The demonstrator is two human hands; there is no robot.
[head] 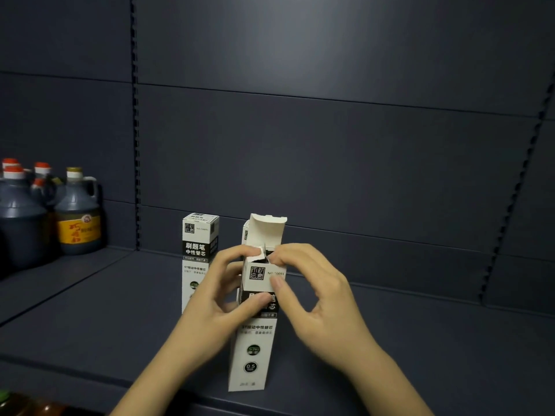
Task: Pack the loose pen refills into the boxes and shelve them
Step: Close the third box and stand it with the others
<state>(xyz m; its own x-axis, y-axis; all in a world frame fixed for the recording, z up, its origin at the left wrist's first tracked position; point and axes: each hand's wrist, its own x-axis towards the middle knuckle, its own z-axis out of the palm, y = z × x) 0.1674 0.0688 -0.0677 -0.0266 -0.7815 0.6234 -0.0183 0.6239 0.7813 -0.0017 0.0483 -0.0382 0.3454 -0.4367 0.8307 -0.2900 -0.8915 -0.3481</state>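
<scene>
head view: your left hand (223, 291) grips the open refill box (255, 340) standing upright on the dark shelf (420, 340), thumb across its front. your right hand (312, 291) pinches a side flap at its mouth, top lid (268, 229) up. a closed box (198, 250) stands just behind-left; sauce bottles (78, 214) sit far left.

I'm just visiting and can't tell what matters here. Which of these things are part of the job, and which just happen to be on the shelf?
Part of the job:
- open refill box, top flap up, held by left hand and right hand
- closed refill box standing behind it

Just there:
- dark sauce bottles at the far left of the shelf
</scene>
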